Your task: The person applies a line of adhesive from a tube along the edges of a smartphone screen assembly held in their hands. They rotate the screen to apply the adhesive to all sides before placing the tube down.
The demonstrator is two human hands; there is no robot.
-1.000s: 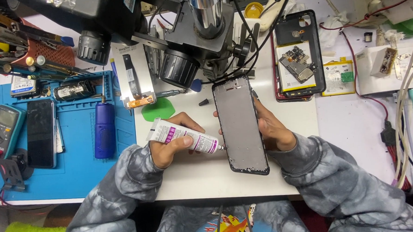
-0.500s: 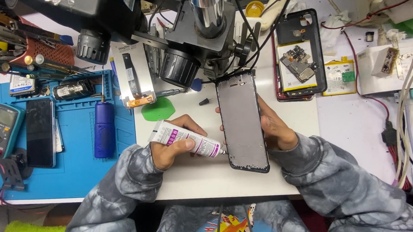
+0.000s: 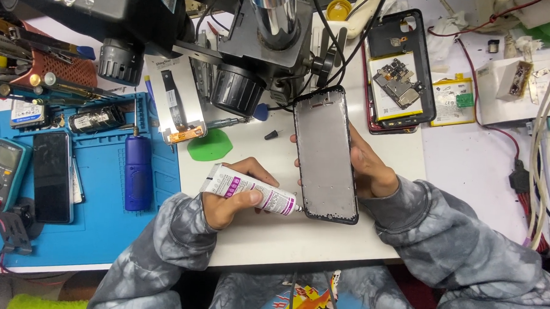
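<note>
Left hand: the left hand [image 3: 233, 199], in the lower centre of the frame, is closed around a white glue tube [image 3: 249, 188] with pink print. The tube lies almost level, and its black nozzle points right.
Nozzle: the tip touches the left edge of the phone frame [image 3: 324, 153], near its lower corner.
Right hand: the right hand [image 3: 364, 167] holds the phone frame from behind and from the right side. The fingers are curled under it, so only some of them show. The frame is lifted off the white surface [image 3: 265, 231] and a little tilted.
Phone frame: a dark, flat bezel with a grey inner plate, in the centre of the frame, just below the microscope [image 3: 258, 55].
Doing it well, as I judge: keep the squeeze light and even, so that the bead stays thin and only on the narrow rim. The right hand should hold the frame steady and turn it slowly, so the nozzle follows the edge without jumping. Glue on the grey plate would be a fault.
Around: an opened phone [image 3: 399, 73] lies in the upper right. A blue mat [image 3: 99, 224] at the left carries a dark phone [image 3: 52, 177], a blue cylinder tool [image 3: 137, 173] and a multimeter [image 3: 1, 170]. A green round pad [image 3: 210, 147] lies just above the left hand.
</note>
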